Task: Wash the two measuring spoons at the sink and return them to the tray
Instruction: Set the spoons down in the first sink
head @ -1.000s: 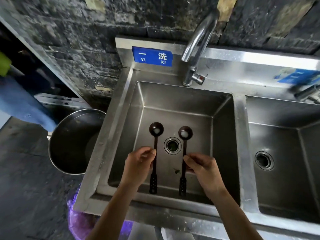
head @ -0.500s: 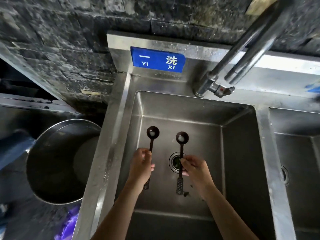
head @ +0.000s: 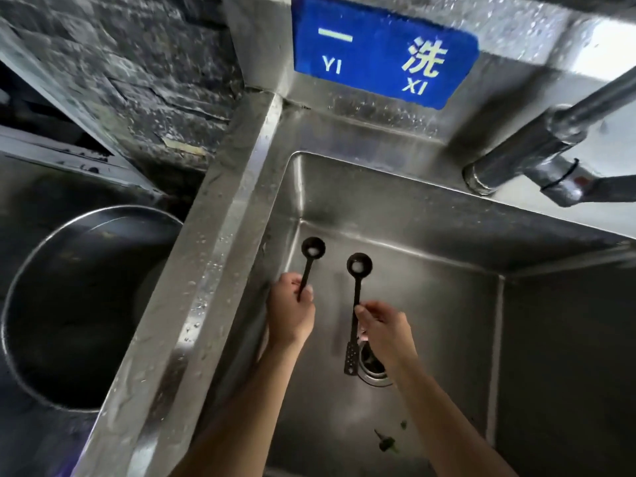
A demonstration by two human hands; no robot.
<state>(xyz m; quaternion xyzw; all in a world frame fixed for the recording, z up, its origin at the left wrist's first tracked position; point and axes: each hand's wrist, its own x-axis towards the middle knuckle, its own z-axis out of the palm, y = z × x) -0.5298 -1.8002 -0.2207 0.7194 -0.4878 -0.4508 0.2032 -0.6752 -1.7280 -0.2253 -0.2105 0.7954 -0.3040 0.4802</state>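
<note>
Two black long-handled measuring spoons are held over the steel sink basin [head: 430, 304], bowls pointing away from me. My left hand [head: 290, 313] grips the handle of the left spoon [head: 311, 253], whose bowl holds a white bit. My right hand [head: 382, 327] pinches the stem of the right spoon [head: 358, 270], which also has white residue in its bowl; its perforated handle end hangs down over the drain [head: 373, 368]. No tray is in view.
The faucet [head: 537, 149] juts in from the upper right, with no water running. A blue sign [head: 382, 53] is on the backsplash. A large steel pot [head: 69, 304] stands left of the sink. Dark scraps [head: 387, 442] lie on the basin floor.
Both hands have lifted the spoons and carried them toward the basin's back left corner. The camera has leaned in closer and lower over the sink.
</note>
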